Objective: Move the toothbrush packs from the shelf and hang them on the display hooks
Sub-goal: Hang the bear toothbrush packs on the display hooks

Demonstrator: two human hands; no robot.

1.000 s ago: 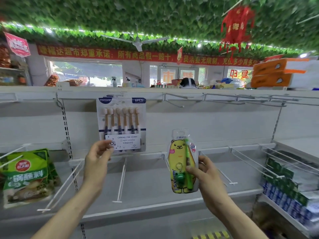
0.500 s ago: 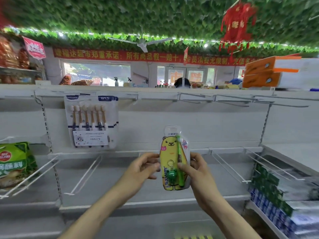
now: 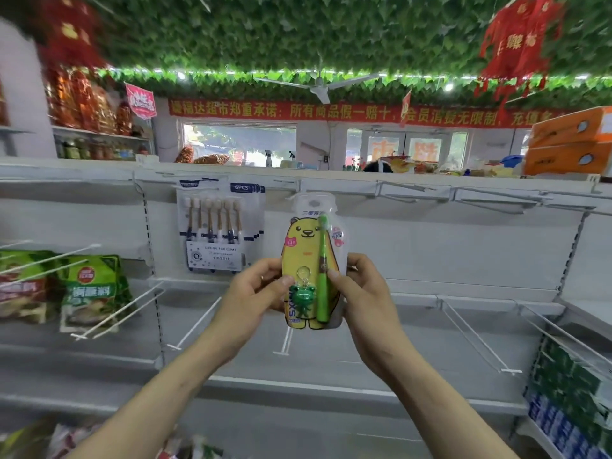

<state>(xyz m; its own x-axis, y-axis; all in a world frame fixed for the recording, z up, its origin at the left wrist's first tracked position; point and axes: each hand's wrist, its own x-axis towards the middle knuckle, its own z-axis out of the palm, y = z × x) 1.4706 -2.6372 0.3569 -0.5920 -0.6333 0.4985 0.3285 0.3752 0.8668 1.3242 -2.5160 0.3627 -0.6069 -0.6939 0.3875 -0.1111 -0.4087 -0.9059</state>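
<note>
— While both hands are busy in the middle, what fills most of the view?

— It is a wide white shelf (image 3: pixel 430 246) with bare wire hooks (image 3: pixel 407 190) along its top rail. Behind it, high up, hangs a long red banner (image 3: pixel 331 111) with yellow Chinese writing. One part reads "所有商品假一赔十".

— And at the sides?

— On top at the right stand two orange boxes (image 3: pixel 569 140). At the left, green bags (image 3: pixel 92 289) hang on hooks. Their white Chinese print is too blurred for me to read.

— Where are the toothbrush packs?

— One six-pack (image 3: pixel 215 226) hangs from the top rail, left of centre. It says "6PCS" on a blue tab, and "CARING FOR GUMS" and "YIKOJIFE" on its white card. The bear pack (image 3: pixel 306 246) is upright in front of the shelf, just right of the six-pack. Its top reaches the top rail, but I cannot tell if it sits on a hook. It has Chinese print at the top, and the blue letters low on it are partly hidden.

— How do the hands hold it?

— The left hand (image 3: pixel 255 293) grips the lower left edge, with the thumb on the front and the fingers curled behind. The right hand (image 3: pixel 364 289) grips the lower right edge in the same way.

— What do the thumbs touch?

— The right thumb lies on the green toothbrush (image 3: pixel 323 270). The left thumb lies beside the small green frog (image 3: pixel 305 298) on its ring.
</note>
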